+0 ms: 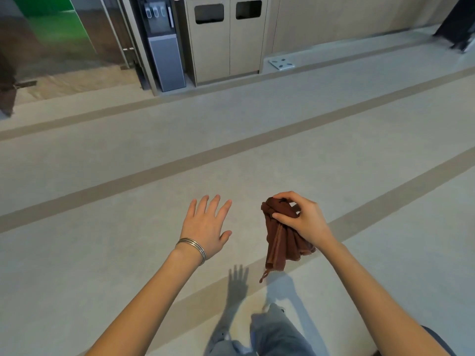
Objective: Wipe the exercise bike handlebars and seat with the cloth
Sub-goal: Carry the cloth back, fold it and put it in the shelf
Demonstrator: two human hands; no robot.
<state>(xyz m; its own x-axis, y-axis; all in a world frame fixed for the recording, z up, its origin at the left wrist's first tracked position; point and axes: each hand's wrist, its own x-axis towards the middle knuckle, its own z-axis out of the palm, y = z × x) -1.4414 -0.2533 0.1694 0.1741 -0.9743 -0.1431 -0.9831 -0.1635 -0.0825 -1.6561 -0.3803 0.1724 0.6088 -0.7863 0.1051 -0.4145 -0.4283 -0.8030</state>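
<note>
A brown cloth (pixel 280 242) hangs bunched from my right hand (pixel 300 217), whose fingers are closed around its top. My left hand (pixel 208 224) is held out beside it, palm down, fingers spread, holding nothing; silver bangles circle that wrist. Both hands hover over the floor. No exercise bike, handlebars or seat appear in the view.
Pale floor (pixel 128 176) with brown stripes stretches ahead. A water dispenser (pixel 164 44) and a beige double waste bin cabinet (pixel 226 39) stand at the far wall. A white scale (pixel 281 64) lies on a low ledge. Dark equipment (pixel 457 24) shows at the top right. My jeans-clad legs (pixel 270 332) are below.
</note>
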